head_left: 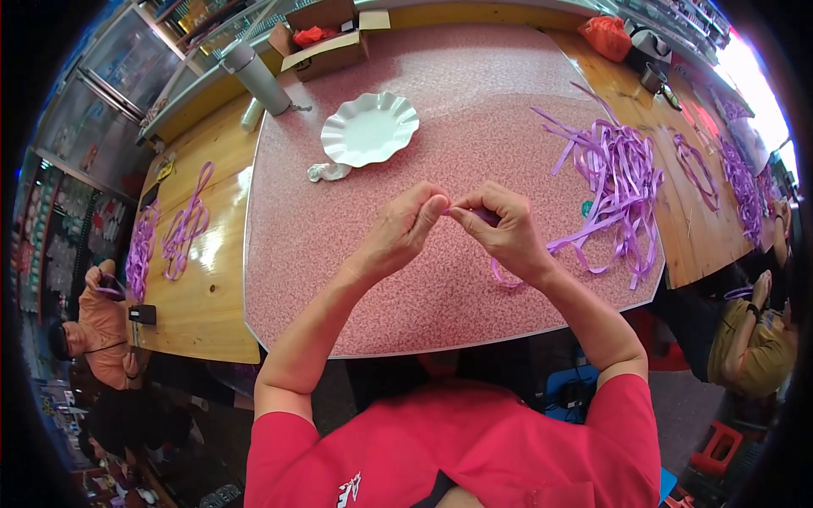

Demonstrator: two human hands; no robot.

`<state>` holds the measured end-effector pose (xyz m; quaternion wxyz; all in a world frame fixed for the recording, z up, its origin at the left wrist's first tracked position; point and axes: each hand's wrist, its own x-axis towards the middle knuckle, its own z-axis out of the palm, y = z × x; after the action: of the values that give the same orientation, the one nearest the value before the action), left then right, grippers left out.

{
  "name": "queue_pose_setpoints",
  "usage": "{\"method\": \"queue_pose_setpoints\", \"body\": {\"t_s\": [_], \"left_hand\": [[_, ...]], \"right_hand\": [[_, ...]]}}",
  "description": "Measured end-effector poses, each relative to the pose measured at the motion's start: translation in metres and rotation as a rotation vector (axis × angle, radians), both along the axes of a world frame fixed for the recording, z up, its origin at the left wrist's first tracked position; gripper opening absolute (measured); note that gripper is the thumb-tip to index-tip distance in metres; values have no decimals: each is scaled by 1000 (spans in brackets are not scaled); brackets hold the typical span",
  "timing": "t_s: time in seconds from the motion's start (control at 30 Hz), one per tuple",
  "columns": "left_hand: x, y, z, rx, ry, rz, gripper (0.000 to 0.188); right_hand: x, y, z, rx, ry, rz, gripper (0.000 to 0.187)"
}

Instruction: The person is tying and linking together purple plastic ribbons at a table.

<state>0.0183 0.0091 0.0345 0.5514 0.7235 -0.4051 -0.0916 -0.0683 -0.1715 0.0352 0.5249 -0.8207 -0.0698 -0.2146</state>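
Above the middle of the pink speckled table, my left hand (pixel 400 229) and my right hand (pixel 506 230) meet fingertip to fingertip, both pinched closed. A purple ribbon (pixel 508 278) runs through the right hand, and its loose part curls below that hand. A small bit of purple shows where the fingertips meet; the thumbs and fingers hide most of it. Right of my hands lies a tangled heap of purple ribbons (pixel 616 182). Beyond my left hand is a white plate with a wavy rim (pixel 370 127), and a crumpled whitish piece (pixel 329 172) lies beside it.
A grey tumbler (pixel 254 76) and an open cardboard box (pixel 330 55) stand at the back left. Wooden tables on both sides carry more ribbons (pixel 186 224). An orange-red bag (pixel 604 38) and a metal cup (pixel 652 78) are at the back right. People sit at left and right.
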Motion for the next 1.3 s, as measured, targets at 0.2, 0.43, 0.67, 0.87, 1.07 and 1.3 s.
{"method": "queue_pose_setpoints", "body": {"t_s": [0.2,0.43,0.67,0.87,1.07,1.3], "left_hand": [[-2,7,-5,139,-272,-51,30],[-5,13,-13,6,102,-54,20],[-2,32,-15,37,337,-152,18],[-11,38,-7,-63,482,-192,12],[-34,33,-15,-641,1099,-96,9],[-40,14,-14,-468,446,191,6]], "right_hand": [[-5,4,-3,60,90,19,11],[-6,4,-1,94,229,70,13],[-2,-12,12,60,271,201,14],[-4,-13,20,203,384,195,14],[-7,9,-2,504,365,152,15],[-15,27,-7,693,426,111,17]]}}
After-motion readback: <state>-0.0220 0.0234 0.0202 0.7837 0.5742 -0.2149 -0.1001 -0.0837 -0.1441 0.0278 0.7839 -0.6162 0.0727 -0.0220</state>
